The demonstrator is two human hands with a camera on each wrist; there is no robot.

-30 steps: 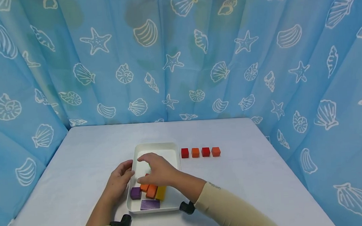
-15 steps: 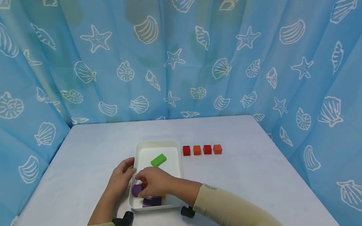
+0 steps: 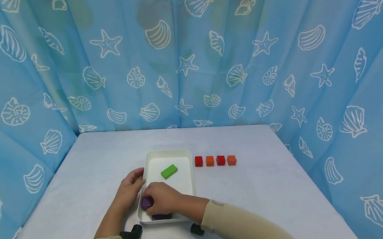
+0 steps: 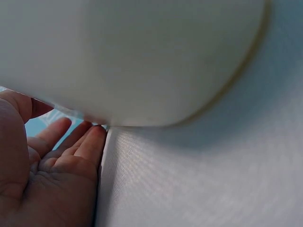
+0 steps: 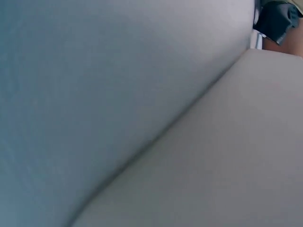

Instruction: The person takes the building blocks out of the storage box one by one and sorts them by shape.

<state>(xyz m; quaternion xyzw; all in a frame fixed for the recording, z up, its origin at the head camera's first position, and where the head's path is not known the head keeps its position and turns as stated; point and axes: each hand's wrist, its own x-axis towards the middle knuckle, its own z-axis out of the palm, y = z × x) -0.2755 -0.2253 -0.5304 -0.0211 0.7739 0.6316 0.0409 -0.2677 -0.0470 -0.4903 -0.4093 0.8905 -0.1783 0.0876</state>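
A white tray holds several coloured wooden blocks. My right hand reaches into its near-left corner and pinches a purple cube, which looks tilted between thumb and fingers. Just below that hand lies a dark purple oblong block, partly covered. Farther up the tray sits a green oblong block. My left hand rests against the tray's left side, its fingers extended along the outer wall; the left wrist view shows its fingertips at the tray wall. Orange and yellow blocks are hidden under my right hand.
To the right of the tray, a red cube, an orange cube, another red cube and an orange-red cube stand in a row on the white tabletop. A blue shell-patterned curtain surrounds the table.
My right hand has come down from the tray's middle to its near-left corner and taken hold of the purple cube. The green block has come into view. My left hand stays against the tray.
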